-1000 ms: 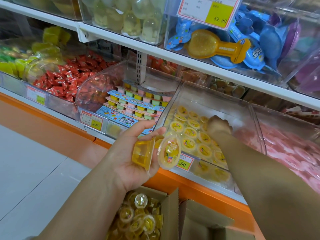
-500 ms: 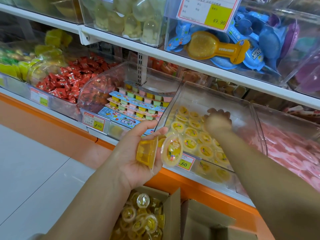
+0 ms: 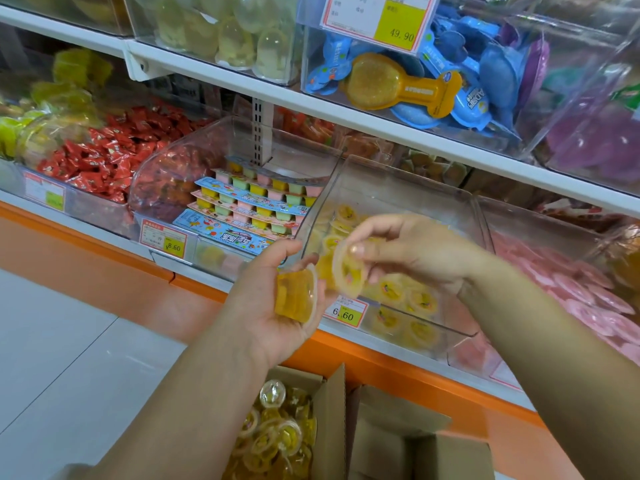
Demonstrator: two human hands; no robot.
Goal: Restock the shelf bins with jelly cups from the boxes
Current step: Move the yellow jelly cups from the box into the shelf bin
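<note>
While a cardboard box (image 3: 332, 420) of loose yellow jelly cups stands open below the shelf, the person's left hand (image 3: 259, 296) cradles one jelly cup (image 3: 296, 296) in curled fingers, likely a spare ready to pass. The right hand (image 3: 412, 251) pinches a second cup (image 3: 348, 271) by its rim, just before the part-filled clear shelf bin (image 3: 398, 183) where it probably belongs.

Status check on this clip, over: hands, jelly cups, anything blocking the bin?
Left hand holds one yellow jelly cup. Right hand pinches a second cup, in front of the clear bin. Bin opening unobstructed.
</note>
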